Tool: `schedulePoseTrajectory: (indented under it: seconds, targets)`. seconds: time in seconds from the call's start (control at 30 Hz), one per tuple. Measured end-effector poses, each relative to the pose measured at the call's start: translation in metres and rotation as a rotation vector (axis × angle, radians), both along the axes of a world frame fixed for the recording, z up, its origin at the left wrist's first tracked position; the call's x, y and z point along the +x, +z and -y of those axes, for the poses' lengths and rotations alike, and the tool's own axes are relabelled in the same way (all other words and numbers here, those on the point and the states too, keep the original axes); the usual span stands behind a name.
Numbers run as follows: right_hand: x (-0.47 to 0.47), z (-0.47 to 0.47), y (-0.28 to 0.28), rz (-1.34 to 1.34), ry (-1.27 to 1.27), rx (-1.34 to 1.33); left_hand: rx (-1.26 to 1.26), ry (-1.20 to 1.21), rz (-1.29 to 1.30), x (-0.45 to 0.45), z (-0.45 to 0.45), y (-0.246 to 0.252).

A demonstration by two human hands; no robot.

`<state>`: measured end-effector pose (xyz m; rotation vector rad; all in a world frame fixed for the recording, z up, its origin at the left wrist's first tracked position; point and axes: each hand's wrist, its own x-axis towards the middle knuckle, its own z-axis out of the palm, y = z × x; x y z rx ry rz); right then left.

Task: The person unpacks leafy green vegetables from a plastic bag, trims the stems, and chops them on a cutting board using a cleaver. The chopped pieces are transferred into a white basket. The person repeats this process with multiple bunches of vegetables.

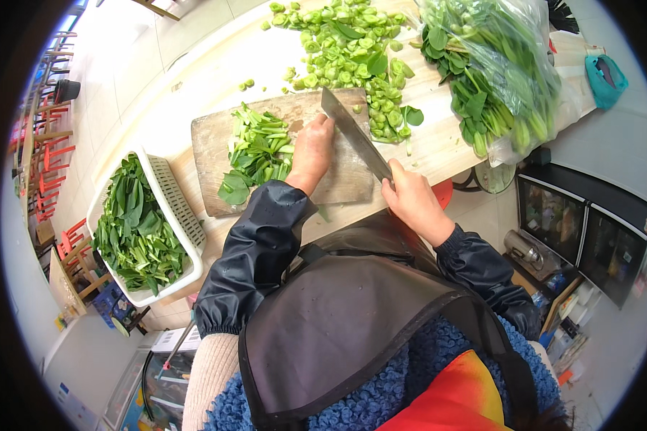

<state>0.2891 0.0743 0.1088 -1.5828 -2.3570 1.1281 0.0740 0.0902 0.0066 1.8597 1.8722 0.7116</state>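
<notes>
My right hand [415,199] grips the handle of a cleaver [356,137], whose long blade slants up and to the left over the right part of a worn wooden cutting board [210,156]. My left hand [314,151] is over the board, left of the blade, with its fingers curled. The back of this hand faces me, so whatever is under its fingers is hidden. Against its left side lies a pile of cut leafy greens [261,143], pale stems mixed with dark leaves. A small green bit sits by the blade's far side.
A white plastic basket [175,196] of cut greens stands left of the board. Trimmed stem ends [350,48] spread over the wooden table [215,81] beyond it. Whole greens lie in a clear plastic bag [517,81] at the right. A red stool [443,193] shows under the table edge.
</notes>
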Motion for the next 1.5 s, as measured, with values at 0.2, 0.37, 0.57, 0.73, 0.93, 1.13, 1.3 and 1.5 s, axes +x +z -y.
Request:
schedulePoseTrajectory:
  seconds: [0.2, 0.37, 0.57, 0.73, 0.93, 1.13, 1.3, 1.5]
  targets:
    - [-0.019, -0.012, -0.019, -0.031, 0.028, 0.098, 0.028, -0.038, -0.014, 0.0, 0.003, 0.001]
    - [-0.015, -0.023, -0.022, -0.038, -0.013, 0.145, 0.074, -0.096, -0.184, -0.008, 0.019, 0.01]
    - [-0.008, -0.005, -0.019, -0.131, -0.086, -0.011, 0.074, -0.05, -0.26, -0.021, 0.054, 0.026]
    - [0.002, 0.006, -0.028, -0.237, -0.203, -0.322, 0.062, -0.023, -0.208, -0.032, 0.082, 0.039]
    - [0.049, -0.005, -0.031, -0.418, -0.467, -0.932, 0.108, 0.37, -0.22, -0.078, 0.114, 0.04]
    - [0.091, -0.027, -0.013, -0.091, -0.375, -1.231, 0.075, 0.344, 0.029, -0.095, 0.109, 0.023]
    - [0.056, -0.032, -0.021, -0.098, -0.203, -1.221, 0.047, 0.332, -0.03, -0.077, 0.091, 0.016]
    - [-0.019, -0.019, -0.041, -0.161, -0.161, -1.189, 0.045, 0.359, -0.086, -0.05, 0.099, 0.015]
